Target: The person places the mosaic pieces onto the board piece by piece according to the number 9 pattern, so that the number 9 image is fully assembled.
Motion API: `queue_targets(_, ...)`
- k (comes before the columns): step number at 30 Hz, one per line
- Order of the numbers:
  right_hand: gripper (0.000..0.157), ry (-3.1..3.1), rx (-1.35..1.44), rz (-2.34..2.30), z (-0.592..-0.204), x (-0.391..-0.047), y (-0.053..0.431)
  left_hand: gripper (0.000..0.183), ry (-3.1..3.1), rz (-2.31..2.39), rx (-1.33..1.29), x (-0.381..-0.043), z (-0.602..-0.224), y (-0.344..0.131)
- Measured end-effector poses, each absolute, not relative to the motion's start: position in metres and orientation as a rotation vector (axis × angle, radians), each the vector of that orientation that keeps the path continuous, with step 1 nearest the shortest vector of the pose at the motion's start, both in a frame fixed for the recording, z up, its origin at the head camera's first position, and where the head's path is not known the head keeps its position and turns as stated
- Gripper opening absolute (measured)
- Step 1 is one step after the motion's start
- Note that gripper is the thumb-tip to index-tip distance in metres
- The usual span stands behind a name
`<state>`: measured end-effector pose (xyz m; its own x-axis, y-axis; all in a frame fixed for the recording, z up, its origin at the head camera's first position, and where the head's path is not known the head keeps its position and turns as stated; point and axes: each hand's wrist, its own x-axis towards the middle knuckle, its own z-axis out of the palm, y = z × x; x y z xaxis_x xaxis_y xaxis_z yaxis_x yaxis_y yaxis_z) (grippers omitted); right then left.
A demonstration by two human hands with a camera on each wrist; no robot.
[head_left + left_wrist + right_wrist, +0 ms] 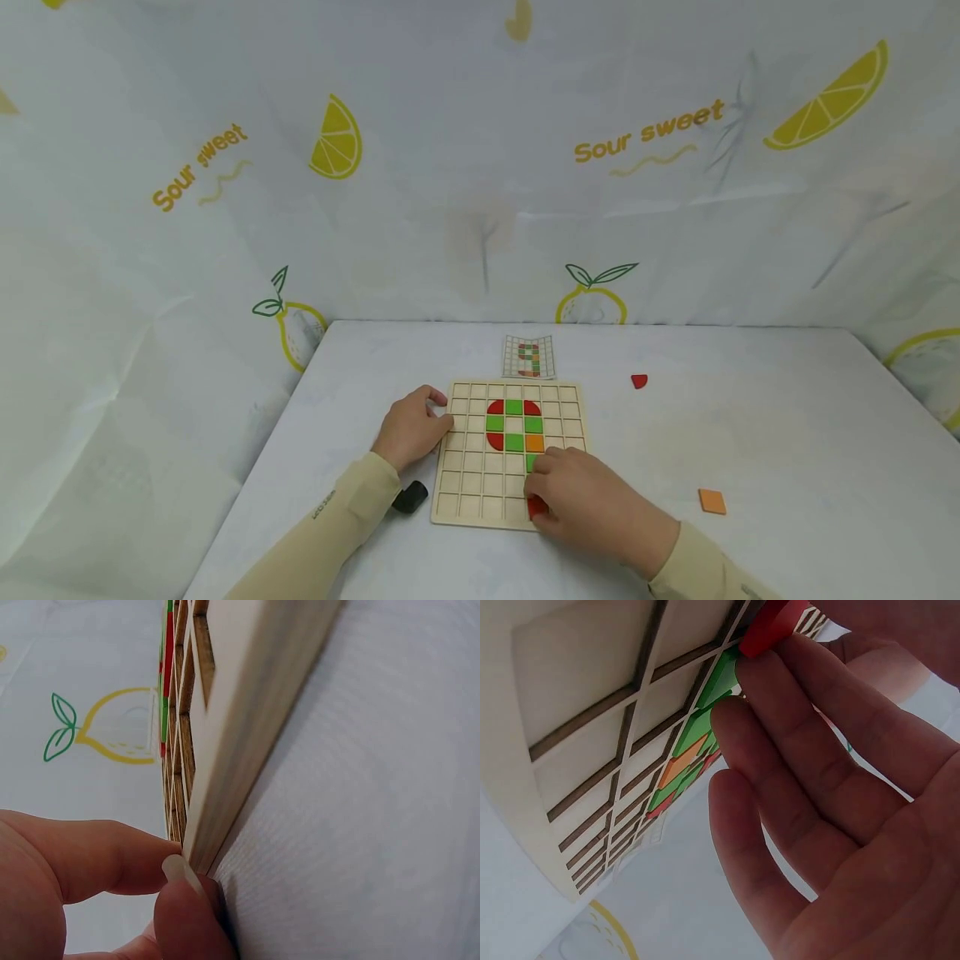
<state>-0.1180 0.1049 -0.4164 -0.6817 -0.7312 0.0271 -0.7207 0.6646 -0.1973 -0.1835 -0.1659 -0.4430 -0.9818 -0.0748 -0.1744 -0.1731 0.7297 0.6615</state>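
A wooden grid board (463,483) lies on the white table, with red, green and orange tiles set in several of its squares. My left hand (411,429) is at the board's left edge; in the left wrist view its thumb (187,911) and a finger pinch that edge. Over the lower right part of the board, my right hand (588,504) pinches a red tile (772,626) with a rounded side. One green tile (530,462) in the board is partly covered by the right hand. Parts of the lower right squares are hidden beneath that hand.
Behind the board lies a small pattern card (528,358) with a coloured figure on a grid. To the right are a loose red tile (639,381) and a loose orange square tile (712,502). A black object (411,497) sits beside the left sleeve.
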Motion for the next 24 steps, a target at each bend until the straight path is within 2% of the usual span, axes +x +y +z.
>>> queue_targets(24, 0.011, 2.827, -1.182, -0.275, -0.416, -0.1164, 0.1047, 0.029, 2.794, 1.076, -0.213, -0.185, -0.443, -0.1659)
